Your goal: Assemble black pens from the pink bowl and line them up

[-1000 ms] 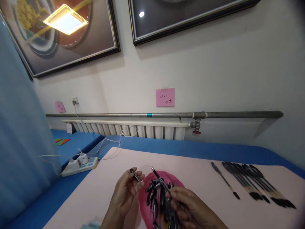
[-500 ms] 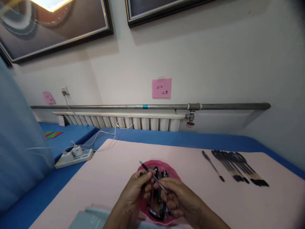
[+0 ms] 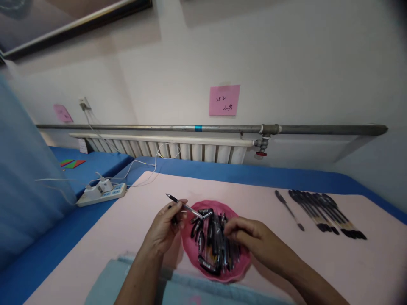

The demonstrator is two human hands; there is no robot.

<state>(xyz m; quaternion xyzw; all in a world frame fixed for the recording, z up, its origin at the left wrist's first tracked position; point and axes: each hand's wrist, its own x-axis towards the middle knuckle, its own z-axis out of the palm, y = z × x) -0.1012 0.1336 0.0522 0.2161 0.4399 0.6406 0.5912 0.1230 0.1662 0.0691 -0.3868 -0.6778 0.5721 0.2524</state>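
My left hand (image 3: 165,225) is closed around a clear-barrelled pen (image 3: 187,207), its dark tip pointing up and left. A small black piece, maybe a cap, shows between the same hand's fingers. The pink bowl (image 3: 193,250) beside it contains black pen caps (image 3: 208,266) and clear pen parts (image 3: 218,237). Over the bowl's right side, my right hand (image 3: 246,233) has its fingers curled together; whatever they pinch, if anything, is hidden. Off to the right lie a row of black capped pens (image 3: 321,212) and one pen (image 3: 290,210) slightly apart.
Pale pink sheeting (image 3: 152,190) covers the blue table (image 3: 222,169). A white power strip (image 3: 111,195) with plugs and cables lies at left. Light-blue fabric (image 3: 111,275) is at the near edge. A radiator (image 3: 197,150) and pipe (image 3: 152,127) run along the wall.
My hands have moved apart. My left hand has shifted left with the pen; my right hand has released the pen's end and moved right over the bowl. The view has tilted down.
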